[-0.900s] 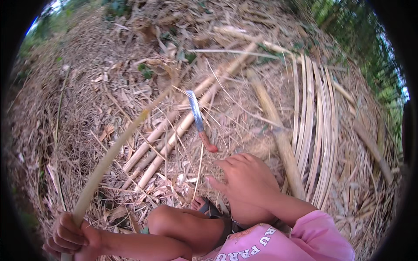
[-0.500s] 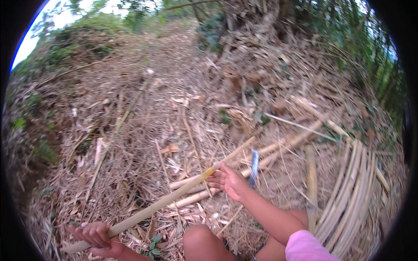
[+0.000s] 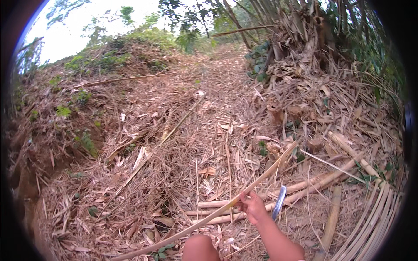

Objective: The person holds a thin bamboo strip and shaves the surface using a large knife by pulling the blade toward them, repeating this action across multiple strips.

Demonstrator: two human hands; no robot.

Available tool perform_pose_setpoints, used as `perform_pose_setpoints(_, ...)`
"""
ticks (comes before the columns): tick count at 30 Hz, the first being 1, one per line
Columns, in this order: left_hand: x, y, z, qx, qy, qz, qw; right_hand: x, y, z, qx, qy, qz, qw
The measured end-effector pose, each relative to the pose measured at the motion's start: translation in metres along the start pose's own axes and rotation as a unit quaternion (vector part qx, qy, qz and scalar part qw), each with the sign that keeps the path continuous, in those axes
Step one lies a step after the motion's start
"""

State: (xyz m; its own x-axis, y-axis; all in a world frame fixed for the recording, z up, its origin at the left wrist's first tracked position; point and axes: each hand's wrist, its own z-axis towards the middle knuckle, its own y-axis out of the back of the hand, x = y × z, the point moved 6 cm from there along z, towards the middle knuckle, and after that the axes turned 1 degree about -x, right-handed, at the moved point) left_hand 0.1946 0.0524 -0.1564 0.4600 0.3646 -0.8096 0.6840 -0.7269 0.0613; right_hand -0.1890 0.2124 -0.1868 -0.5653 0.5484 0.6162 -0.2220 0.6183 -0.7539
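A long, pale split bamboo strip (image 3: 272, 171) runs slantwise from the lower left edge up toward the middle right, bowed slightly. My right hand (image 3: 252, 209) grips it near its middle, thumb and fingers closed round it. Out of the picture is my left hand; the strip's near end runs to the lower edge. Just right of my right hand, a shiny metal blade (image 3: 279, 202) leans across some bamboo poles (image 3: 300, 199); its handle cannot be made out. My bent knee (image 3: 200, 249) shows below the strip.
A bundle of split bamboo strips (image 3: 368, 228) lies at the lower right, beside a short bamboo piece (image 3: 332, 215). Dry leaves and twigs cover the ground. A cut stump (image 3: 275, 113) and a bamboo clump (image 3: 300, 32) stand farther back. An earth bank drops at left.
The view has tilted up and shifted left. My left hand, earlier round the strip's near end, has left the picture. My right hand has gone from loosely open fingers against the strip to gripping it.
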Motion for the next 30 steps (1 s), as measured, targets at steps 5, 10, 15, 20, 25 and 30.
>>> perform_pose_setpoints(5,-0.176,-0.124,-0.079,0.050,-0.438,0.425,0.790,-0.041,-0.044,-0.023,0.115,-0.031,-0.056,0.991)
perform_pose_setpoints(10,-0.196,-0.163,0.045,0.095,-0.316,0.395,0.857,-0.063,-0.069,-0.061,0.212,-0.067,-0.077,0.972)
perform_pose_setpoints(15,-0.141,-0.222,0.083,0.302,-0.093,0.273,0.909,-0.039,-0.042,-0.059,0.158,0.098,-0.287,0.940)
perform_pose_setpoints(20,-0.128,-0.234,0.094,0.362,0.011,0.181,0.914,0.016,-0.033,-0.069,0.119,0.125,-0.489,0.855)
perform_pose_setpoints(25,-0.134,-0.234,0.131,0.370,-0.027,0.193,0.908,-0.006,0.026,-0.023,0.047,-0.012,-0.484,0.874)
perform_pose_setpoints(30,-0.094,-0.234,0.167,0.321,-0.024,0.110,0.941,-0.105,0.173,0.050,-0.177,-0.037,-0.671,0.719)
